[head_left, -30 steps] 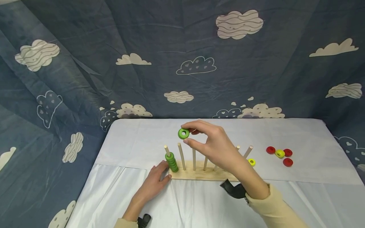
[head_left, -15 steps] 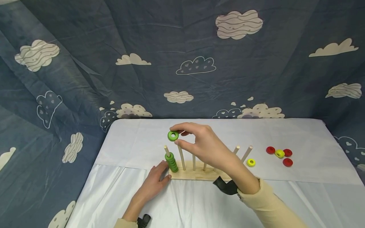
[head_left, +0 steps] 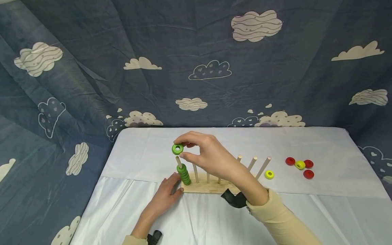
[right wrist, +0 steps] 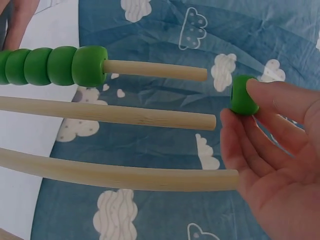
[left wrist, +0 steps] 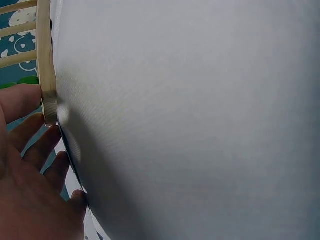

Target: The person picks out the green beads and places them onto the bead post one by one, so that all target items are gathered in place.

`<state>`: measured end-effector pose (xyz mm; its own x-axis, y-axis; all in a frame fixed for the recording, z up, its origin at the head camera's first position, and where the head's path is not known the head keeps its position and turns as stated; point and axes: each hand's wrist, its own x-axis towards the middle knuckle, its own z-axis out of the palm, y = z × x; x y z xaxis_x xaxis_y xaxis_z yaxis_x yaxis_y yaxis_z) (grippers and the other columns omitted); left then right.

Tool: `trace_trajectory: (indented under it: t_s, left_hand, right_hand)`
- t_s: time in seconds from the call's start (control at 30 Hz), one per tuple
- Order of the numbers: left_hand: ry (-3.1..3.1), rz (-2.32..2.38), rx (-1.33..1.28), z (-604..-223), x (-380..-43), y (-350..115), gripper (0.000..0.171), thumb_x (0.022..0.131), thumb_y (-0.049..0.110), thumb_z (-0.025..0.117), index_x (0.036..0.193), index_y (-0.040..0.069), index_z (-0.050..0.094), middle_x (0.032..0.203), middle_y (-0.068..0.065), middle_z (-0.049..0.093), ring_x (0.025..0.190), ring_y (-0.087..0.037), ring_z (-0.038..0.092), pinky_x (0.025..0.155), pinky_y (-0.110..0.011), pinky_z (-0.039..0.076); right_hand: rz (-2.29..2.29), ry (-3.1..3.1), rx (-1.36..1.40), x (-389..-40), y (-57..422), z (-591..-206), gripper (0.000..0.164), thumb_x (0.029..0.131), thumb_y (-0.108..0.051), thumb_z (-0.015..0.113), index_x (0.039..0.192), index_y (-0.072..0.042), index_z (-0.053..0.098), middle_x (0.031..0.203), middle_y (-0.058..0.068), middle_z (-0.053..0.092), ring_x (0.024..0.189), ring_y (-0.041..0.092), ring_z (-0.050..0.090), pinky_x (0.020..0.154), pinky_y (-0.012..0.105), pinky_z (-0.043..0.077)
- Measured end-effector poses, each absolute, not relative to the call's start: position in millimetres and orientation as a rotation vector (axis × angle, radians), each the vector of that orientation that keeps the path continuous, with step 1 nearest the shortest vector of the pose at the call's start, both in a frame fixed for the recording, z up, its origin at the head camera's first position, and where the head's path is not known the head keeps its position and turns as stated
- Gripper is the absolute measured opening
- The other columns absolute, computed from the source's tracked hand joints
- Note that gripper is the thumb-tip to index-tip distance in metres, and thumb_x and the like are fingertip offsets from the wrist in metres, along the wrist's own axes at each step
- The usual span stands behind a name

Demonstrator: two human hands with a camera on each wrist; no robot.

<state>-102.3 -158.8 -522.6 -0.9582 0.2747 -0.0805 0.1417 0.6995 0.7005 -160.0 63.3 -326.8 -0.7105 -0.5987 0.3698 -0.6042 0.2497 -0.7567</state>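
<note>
The left end of a wooden peg stand [head_left: 211, 187] is held by my left hand [head_left: 166, 192]: thumb at the front corner, fingers at the end. Several green beads [head_left: 184, 175] are stacked on its leftmost peg, whose bare tip sticks out above them. My right hand [head_left: 208, 153] pinches another green bead [right wrist: 243, 95] between thumb and fingers. That bead hovers just above the leftmost peg's tip, apart from it, its hole visible in the head view. In the right wrist view, two bare pegs [right wrist: 170, 120] lie beside the stacked one. My right hand and forearm partly cover the other pegs.
A yellow bead [head_left: 269, 175] lies just right of the stand. Farther right are red beads [head_left: 308, 174] and another yellow bead [head_left: 300, 165]. A white cloth [head_left: 337, 146] covers the table; a dark cloud-print curtain [head_left: 171, 41] hangs behind.
My right hand has carried the green bead leftward and slightly down, from near the second and third pegs to over the leftmost peg. The left hand has stayed at the stand's end.
</note>
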Motion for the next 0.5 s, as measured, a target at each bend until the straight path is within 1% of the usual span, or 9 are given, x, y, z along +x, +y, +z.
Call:
trace_trajectory:
  t_s: [0.23, 0.5]
  left_hand:
    - [2.724, 1.107, 0.339, -522.9, -102.5, -159.4, 0.052, 0.099, 0.021, 0.059, 0.149, 0.015, 0.044, 0.152, -0.004, 0.042, 0.145, -0.027, 0.025, 0.116, -0.06, 0.012]
    - [2.727, 1.109, 0.338, -522.1, -102.2, -159.6, 0.053, 0.099, 0.022, 0.059, 0.149, 0.015, 0.044, 0.152, -0.005, 0.041, 0.145, -0.027, 0.026, 0.116, -0.06, 0.012]
  right_hand:
    - [1.447, -2.565, 1.23, -160.6, 59.9, -327.0, 0.03, 0.09, -0.006, 0.072, 0.119, -0.014, 0.068, 0.111, -0.01, 0.066, 0.1, 0.009, 0.06, 0.089, 0.024, 0.049]
    - [1.436, -2.605, 1.25, -160.1, 57.8, -329.1, 0.03, 0.088, -0.006, 0.074, 0.116, -0.016, 0.07, 0.108, -0.013, 0.067, 0.098, 0.003, 0.058, 0.088, 0.026, 0.05]
